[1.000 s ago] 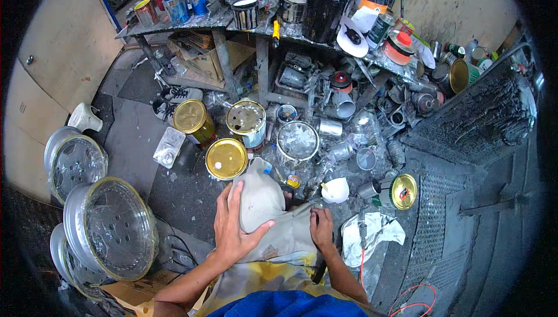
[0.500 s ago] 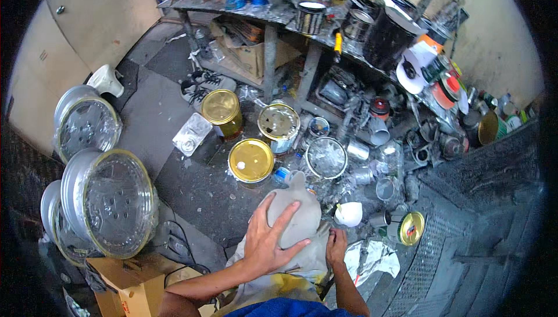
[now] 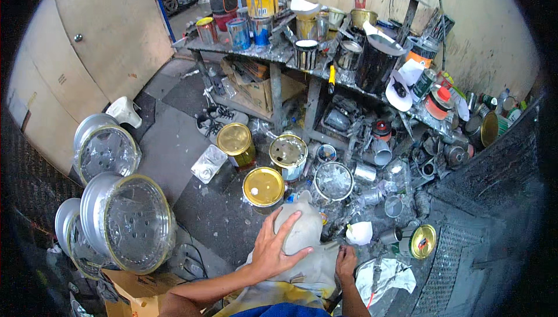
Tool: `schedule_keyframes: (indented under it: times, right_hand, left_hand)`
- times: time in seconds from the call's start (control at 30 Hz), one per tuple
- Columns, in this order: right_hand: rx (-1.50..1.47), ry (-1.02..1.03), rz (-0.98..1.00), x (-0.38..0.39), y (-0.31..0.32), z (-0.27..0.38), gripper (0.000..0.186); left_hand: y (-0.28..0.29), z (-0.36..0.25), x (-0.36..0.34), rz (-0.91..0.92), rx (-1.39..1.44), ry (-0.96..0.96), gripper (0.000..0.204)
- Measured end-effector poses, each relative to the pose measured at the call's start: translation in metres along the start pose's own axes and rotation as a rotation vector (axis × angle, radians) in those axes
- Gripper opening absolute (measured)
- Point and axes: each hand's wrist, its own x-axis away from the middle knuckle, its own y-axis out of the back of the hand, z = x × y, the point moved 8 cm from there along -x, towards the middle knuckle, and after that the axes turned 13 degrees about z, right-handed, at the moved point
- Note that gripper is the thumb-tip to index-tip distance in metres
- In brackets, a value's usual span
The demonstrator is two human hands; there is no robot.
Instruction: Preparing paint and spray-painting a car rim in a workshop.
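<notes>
A smooth grey rounded piece (image 3: 305, 230) with a small knob at its far end rests over my lap; its exact kind I cannot tell. My left hand (image 3: 276, 247) grips it from the left, fingers spread over its top and thumb stretched across its near side. Close to its right side is my right hand (image 3: 346, 260), fingers curled in. Whatever those fingers hold, if anything, is too small to make out. Yellow-stained pale cloth (image 3: 282, 295) lies beneath the piece.
Metal paint cans, among them a gold-lidded can (image 3: 263, 187), stand on the floor ahead. Plastic-wrapped wheel rims (image 3: 139, 224) are at left, above a cardboard box (image 3: 136, 291). A cluttered workbench (image 3: 232, 51) runs along the back. A white cup (image 3: 359, 233) lies right of my hands.
The whole view has shifted, so the room appears lower and slightly to the right. My left hand stays on the grey piece, and my right hand remains beside it with curled fingers.
</notes>
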Motion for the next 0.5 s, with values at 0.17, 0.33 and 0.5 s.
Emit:
schedule_keyframes:
  times: [0.17,0.33,0.5]
  right_hand:
    - [-0.002,-0.061,-0.009,0.007,-0.006,-0.007,0.012]
    - [-0.013,-0.059,-0.066,0.026,0.000,-0.015,0.015]
    - [-0.061,-0.104,-0.131,0.021,-0.003,-0.006,0.017]
  left_hand:
    - [0.004,-0.001,0.012,-0.016,-0.053,0.009,0.094]
    - [-0.007,-0.007,0.010,0.061,-0.063,-0.019,0.095]
    - [0.002,-0.010,0.012,-0.025,-0.116,-0.072,0.093]
